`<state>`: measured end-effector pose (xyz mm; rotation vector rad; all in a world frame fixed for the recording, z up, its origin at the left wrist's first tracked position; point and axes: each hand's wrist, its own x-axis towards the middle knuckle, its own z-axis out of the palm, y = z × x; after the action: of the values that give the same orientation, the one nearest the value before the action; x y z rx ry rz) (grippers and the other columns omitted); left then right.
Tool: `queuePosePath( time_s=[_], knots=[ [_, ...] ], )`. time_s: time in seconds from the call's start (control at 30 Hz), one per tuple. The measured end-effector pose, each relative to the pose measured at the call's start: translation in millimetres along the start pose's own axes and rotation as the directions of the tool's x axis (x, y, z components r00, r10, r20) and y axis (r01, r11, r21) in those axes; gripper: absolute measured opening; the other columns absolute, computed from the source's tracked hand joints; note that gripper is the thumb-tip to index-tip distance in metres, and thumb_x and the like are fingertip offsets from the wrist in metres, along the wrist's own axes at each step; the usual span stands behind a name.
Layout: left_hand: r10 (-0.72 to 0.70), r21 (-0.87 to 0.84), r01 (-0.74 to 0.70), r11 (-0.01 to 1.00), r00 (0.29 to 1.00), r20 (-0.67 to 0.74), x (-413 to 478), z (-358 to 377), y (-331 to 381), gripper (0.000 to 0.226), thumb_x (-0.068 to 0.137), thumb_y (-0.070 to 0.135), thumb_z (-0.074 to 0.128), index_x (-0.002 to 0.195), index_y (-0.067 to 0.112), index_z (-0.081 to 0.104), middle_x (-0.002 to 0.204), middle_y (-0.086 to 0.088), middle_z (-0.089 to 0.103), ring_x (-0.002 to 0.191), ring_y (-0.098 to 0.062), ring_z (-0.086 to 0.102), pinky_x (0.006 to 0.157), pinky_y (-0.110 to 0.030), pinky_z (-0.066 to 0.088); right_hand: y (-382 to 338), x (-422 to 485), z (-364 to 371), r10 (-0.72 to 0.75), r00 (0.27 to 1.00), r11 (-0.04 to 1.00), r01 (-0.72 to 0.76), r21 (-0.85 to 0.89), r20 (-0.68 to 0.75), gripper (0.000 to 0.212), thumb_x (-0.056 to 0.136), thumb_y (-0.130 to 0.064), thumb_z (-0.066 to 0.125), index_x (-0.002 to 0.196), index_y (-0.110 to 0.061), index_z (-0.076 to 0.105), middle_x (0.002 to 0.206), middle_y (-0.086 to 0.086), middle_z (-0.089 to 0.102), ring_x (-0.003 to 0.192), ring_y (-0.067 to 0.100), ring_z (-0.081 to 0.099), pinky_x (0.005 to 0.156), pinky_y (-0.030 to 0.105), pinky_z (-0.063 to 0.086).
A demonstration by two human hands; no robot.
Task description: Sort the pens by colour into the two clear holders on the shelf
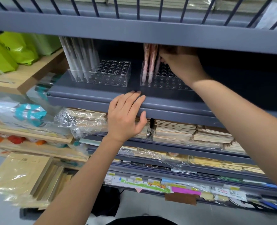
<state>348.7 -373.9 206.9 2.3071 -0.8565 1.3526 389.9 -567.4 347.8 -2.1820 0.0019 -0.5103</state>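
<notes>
Two clear holders stand side by side on the grey shelf (92, 95). The left holder (111, 73) has several white pens (79, 57) upright in its left rows. Several pink pens (149, 62) stand at the left end of the right holder (163, 82). My right hand (181, 64) reaches over the right holder, its fingers curled around a pink pen beside the others; the shelf above hides the pen tops. My left hand (126, 116) rests flat with straight fingers on the shelf's front edge, holding nothing.
Stacks of wrapped notebooks (175, 130) fill the shelves below. Green bags (12, 49) sit on a wooden rack at the left. Plastic-wrapped packs (28, 111) lie to the left of the shelf. An upper shelf (134, 28) hangs low over the holders.
</notes>
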Motion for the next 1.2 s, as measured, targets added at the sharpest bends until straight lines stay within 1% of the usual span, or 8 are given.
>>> queuePosePath(
  time_s=[0.3,0.47,0.67,0.8,0.9,1.0,1.1,1.2],
  knots=[
    [0.022,-0.015,-0.022,1.0,1.0,0.02,1.6,-3.2,-1.0,0.04,0.091,0.03,0.051,0.12,0.008,0.07,0.125,-0.008,0.069,0.119,-0.024,0.062,0.104,-0.038,0.039,-13.2,10.5,-4.9,0.115,0.984,0.971,-0.084,-0.224,0.132,0.03,0.096,-0.056,0.04,0.094,-0.032,0.06,0.099,-0.01,0.067,0.102,0.015,0.062,0.085,0.028,0.04],
    [0.024,-0.048,-0.022,0.999,0.999,0.036,-0.4,-5.4,-2.1,0.041,0.091,0.028,0.054,0.122,0.007,0.068,0.127,-0.009,0.067,0.12,-0.025,0.06,0.106,-0.037,0.037,-11.3,-3.1,-8.3,0.182,0.982,0.953,-0.162,-0.256,0.055,0.043,0.088,-0.067,0.042,0.114,-0.037,0.061,0.107,-0.012,0.069,0.097,0.011,0.064,0.081,0.027,0.043],
    [-0.059,-0.157,0.105,0.982,0.96,0.273,7.4,-30.3,3.0,0.043,0.093,0.029,0.053,0.129,0.009,0.064,0.134,-0.007,0.063,0.127,-0.026,0.054,0.11,-0.039,0.031,-14.7,-50.3,-25.7,0.147,0.981,0.989,-0.148,0.003,-0.126,0.017,0.087,-0.015,0.056,0.089,-0.028,0.067,0.092,0.004,0.073,0.077,0.018,0.069,0.077,0.032,0.057],
    [-0.129,-0.388,0.385,0.838,0.829,0.544,25.3,-63.8,-1.0,0.041,0.096,0.03,0.059,0.135,0.018,0.058,0.14,0.002,0.057,0.136,-0.017,0.045,0.117,-0.037,0.026,-28.8,-123.2,-50.8,0.156,0.969,0.986,-0.142,0.083,-0.19,0.013,0.085,-0.026,0.058,0.084,-0.029,0.07,0.08,-0.004,0.074,0.074,0.013,0.072,0.066,0.025,0.057],
    [-0.173,-0.572,0.616,0.542,0.748,0.641,28.6,-104.1,-2.0,0.03,0.097,0.028,0.059,0.126,0.027,0.063,0.124,0.017,0.066,0.118,0.004,0.056,0.103,-0.014,0.039,-26.9,-193.6,-58.2,0.229,0.948,0.968,-0.197,0.156,-0.22,0.013,0.091,-0.028,0.061,0.092,-0.024,0.074,0.085,-0.002,0.075,0.075,0.015,0.071,0.065,0.024,0.058],
    [-0.093,-0.623,0.715,0.317,0.678,0.729,-4.8,-134.1,1.6,0.02,0.095,0.032,0.056,0.111,0.031,0.067,0.109,0.017,0.072,0.104,0.001,0.066,0.088,-0.011,0.048,-1.8,-277.6,-47.7,0.424,0.878,0.9,-0.379,0.217,-0.221,0.012,0.09,-0.027,0.062,0.092,-0.023,0.074,0.085,-0.002,0.075,0.074,0.013,0.072,0.064,0.022,0.058],
    [-0.027,-0.441,0.879,0.183,0.453,0.891,-75.8,-132.6,6.7,0.014,0.099,0.021,0.057,0.106,0.023,0.069,0.099,0.008,0.076,0.09,-0.012,0.072,0.078,-0.019,0.054,47.6,-376.1,-14.1,0.699,0.667,0.715,-0.638,0.288,-0.257,0.018,0.093,-0.006,0.058,0.088,-0.016,0.072,0.074,-0.002,0.074,0.063,0.009,0.068,0.056,0.021,0.055],
    [-0.064,-0.076,0.993,0.095,0.082,0.995,-169.4,-115.2,13.3,0.015,0.1,0.008,0.055,0.101,0.009,0.07,0.095,-0.009,0.077,0.085,-0.031,0.071,0.07,-0.026,0.057,90.9,-481.9,26.7,0.916,0.356,0.401,-0.844,0.357,-0.186,0.017,0.096,-0.002,0.053,0.1,0.0,0.069,0.082,0.01,0.073,0.064,0.014,0.066,0.058,0.024,0.053]
  ],
)
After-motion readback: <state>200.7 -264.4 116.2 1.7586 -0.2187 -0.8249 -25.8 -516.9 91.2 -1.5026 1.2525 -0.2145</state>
